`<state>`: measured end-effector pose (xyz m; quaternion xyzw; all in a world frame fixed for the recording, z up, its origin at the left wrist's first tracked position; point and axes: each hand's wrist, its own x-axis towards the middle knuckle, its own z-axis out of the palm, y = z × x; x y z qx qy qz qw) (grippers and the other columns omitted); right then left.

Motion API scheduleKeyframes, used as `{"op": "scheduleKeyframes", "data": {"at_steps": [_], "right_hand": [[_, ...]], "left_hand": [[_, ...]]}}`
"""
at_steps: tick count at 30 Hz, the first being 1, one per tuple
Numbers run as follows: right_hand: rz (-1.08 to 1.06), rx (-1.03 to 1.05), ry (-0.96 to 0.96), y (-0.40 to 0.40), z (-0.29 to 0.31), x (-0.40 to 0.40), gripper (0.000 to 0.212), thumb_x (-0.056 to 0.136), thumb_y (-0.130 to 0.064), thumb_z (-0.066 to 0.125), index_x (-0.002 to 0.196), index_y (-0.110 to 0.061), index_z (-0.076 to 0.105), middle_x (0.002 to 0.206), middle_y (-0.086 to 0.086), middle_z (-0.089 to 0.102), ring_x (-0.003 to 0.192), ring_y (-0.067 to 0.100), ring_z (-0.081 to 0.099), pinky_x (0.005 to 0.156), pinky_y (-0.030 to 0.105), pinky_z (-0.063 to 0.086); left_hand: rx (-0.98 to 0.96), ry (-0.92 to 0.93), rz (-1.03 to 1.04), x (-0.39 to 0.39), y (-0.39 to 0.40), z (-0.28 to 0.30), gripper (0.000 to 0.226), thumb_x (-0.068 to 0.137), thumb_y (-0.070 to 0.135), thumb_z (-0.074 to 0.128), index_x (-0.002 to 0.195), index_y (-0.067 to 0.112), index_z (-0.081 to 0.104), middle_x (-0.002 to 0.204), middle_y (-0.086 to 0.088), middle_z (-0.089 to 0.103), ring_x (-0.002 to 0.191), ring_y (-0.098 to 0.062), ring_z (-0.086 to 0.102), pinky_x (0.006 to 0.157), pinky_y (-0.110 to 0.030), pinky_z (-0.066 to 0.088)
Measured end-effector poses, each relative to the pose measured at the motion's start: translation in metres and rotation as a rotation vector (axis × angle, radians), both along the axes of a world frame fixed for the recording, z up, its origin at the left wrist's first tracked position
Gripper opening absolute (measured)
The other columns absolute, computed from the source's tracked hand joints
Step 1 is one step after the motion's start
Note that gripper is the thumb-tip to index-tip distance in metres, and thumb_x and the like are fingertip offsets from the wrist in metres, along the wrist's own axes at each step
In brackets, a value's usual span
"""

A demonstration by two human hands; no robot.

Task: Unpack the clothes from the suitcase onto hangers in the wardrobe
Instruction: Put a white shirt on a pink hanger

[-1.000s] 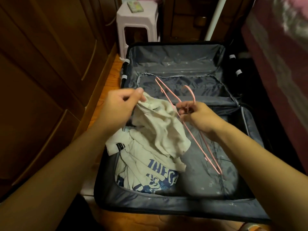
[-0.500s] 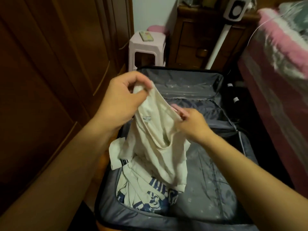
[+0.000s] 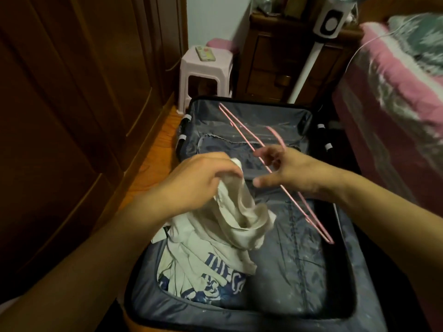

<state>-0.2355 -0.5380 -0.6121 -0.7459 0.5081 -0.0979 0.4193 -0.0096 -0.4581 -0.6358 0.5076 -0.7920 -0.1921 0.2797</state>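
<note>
Gripping a bunched fold of the cream T-shirt (image 3: 242, 212), the left hand (image 3: 199, 183) holds it lifted over the open suitcase (image 3: 287, 271), its fingers curled tight round the cloth near the collar end while the rest of the garment trails down into the near-left part of the case. There it lies crumpled on the grey lining, blue printed lettering showing on its lower folds (only part of the wording can be read). The right hand (image 3: 294, 173) is just to the right of the left, holding a pink wire hanger (image 3: 251, 142) whose rods pass through its grip; the thumb and forefinger stick out loosely toward the shirt, and how tightly the other fingers close round the wire is hard to tell. The hanger slants from the far-left of the suitcase's raised lid down to the near-right, above the lining. The dark wooden wardrobe (image 3: 72, 116) runs along the left side with its doors closed. A pink plastic stool (image 3: 206, 75) stands beyond the suitcase with a remote control (image 3: 205, 53) on top, and a bed (image 3: 395, 104) with a pink cover lies to the right.
</note>
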Motion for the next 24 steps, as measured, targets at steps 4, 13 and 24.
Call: {"op": "scheduleKeyframes", "data": {"at_steps": [4,13,24], "right_hand": [[0.17,0.059,-0.145,0.025,0.006,0.016,0.05,0.077,-0.007,0.083,0.123,-0.019,0.065,0.106,-0.007,0.068,0.099,0.006,0.066,0.081,0.012,0.049],[-0.449,-0.172,-0.505,-0.002,0.028,0.005,0.017,0.092,-0.014,0.059,0.084,-0.018,0.073,0.068,-0.002,0.069,0.067,0.016,0.064,0.057,0.026,0.049],[-0.843,-0.397,-0.824,-0.055,0.135,-0.076,0.008,0.091,-0.016,0.064,0.084,-0.018,0.068,0.082,0.007,0.073,0.083,0.034,0.071,0.076,0.048,0.058]], "left_hand": [[0.053,0.31,-0.048,-0.031,0.007,0.014,0.041,0.085,-0.012,0.053,0.103,0.023,0.067,0.114,0.009,0.062,0.113,-0.001,0.057,0.098,-0.017,0.043],[0.246,0.534,0.207,-0.044,0.013,-0.014,0.046,0.086,0.004,0.074,0.106,0.038,0.048,0.103,0.006,0.053,0.088,-0.007,0.061,0.084,-0.025,0.051],[-0.362,-0.091,0.295,-0.011,-0.065,0.171,0.04,0.089,-0.006,0.059,0.096,0.03,0.076,0.107,-0.002,0.04,0.088,-0.009,0.044,0.088,-0.023,0.047]]}}
